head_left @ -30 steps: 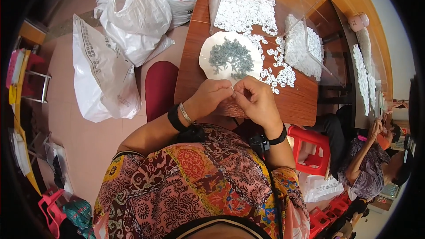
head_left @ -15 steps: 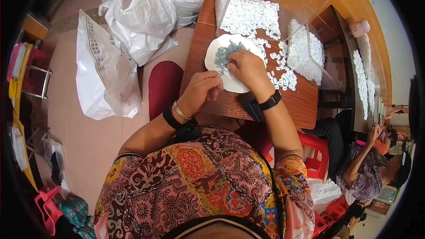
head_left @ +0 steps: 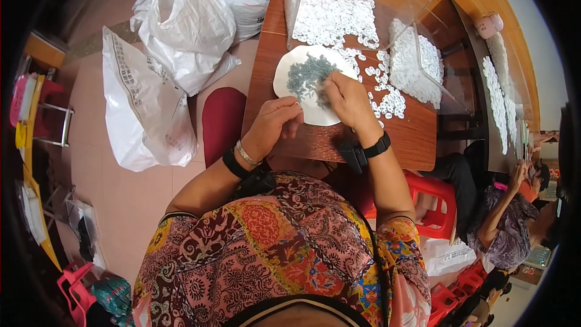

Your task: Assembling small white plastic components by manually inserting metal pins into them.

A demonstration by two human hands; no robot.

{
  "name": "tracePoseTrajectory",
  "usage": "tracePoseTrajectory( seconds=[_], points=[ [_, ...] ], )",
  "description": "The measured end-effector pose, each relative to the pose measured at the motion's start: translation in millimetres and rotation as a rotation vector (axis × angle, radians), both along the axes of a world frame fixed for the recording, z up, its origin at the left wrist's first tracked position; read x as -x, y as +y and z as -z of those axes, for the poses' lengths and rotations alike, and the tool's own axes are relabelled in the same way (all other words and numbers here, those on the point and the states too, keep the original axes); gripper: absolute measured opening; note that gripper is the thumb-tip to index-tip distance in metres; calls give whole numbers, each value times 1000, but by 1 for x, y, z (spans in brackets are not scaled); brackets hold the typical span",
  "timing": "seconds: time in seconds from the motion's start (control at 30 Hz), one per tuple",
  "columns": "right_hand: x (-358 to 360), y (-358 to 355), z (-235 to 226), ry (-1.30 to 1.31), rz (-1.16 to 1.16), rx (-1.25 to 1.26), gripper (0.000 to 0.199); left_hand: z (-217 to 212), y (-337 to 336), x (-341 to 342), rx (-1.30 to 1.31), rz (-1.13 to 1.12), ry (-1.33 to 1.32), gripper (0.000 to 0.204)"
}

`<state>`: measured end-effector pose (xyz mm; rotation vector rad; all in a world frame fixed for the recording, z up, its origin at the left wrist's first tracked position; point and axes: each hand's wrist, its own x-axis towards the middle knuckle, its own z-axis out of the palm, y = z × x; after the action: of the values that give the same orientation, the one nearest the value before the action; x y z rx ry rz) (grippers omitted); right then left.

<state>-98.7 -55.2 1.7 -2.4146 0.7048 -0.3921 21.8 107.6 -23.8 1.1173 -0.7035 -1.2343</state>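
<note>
A white plate (head_left: 287,68) near the table's front left holds a heap of small grey-green pieces (head_left: 310,72), too small to name. My right hand (head_left: 351,102) is over the plate's right side, fingers curled and pressed together at the heap's edge; whatever they hold is hidden. Beside the plate's lower left rim, my left hand (head_left: 275,124) is closed, thumb against the curled fingers. A tiny pale spot shows at its fingertips, too small to make out. Many small white oval rings (head_left: 387,103) lie to the right of the plate.
On the brown table (head_left: 269,42) stand clear plastic panels (head_left: 423,63) around heaps of white ovals (head_left: 336,18). White sacks (head_left: 187,30) fill the floor at left. A red stool (head_left: 445,206) and a seated person (head_left: 505,224) are at right.
My right hand has moved right and slightly down across the plate, baring more of the grey-green heap. My left hand stays closed in nearly the same place.
</note>
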Motion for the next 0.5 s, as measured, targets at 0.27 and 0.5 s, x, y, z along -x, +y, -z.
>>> tracePoseTrajectory(
  seconds=[0.27, 0.5],
  points=[
    [10, 2, -7, -69, 16, -114, 19, -13, -12, 3, 37, 10, -126, 27],
    [21, -4, -3, -276, -12, -441, 16, -17, -23, 0, 84, 36, -312, 23]
  ],
)
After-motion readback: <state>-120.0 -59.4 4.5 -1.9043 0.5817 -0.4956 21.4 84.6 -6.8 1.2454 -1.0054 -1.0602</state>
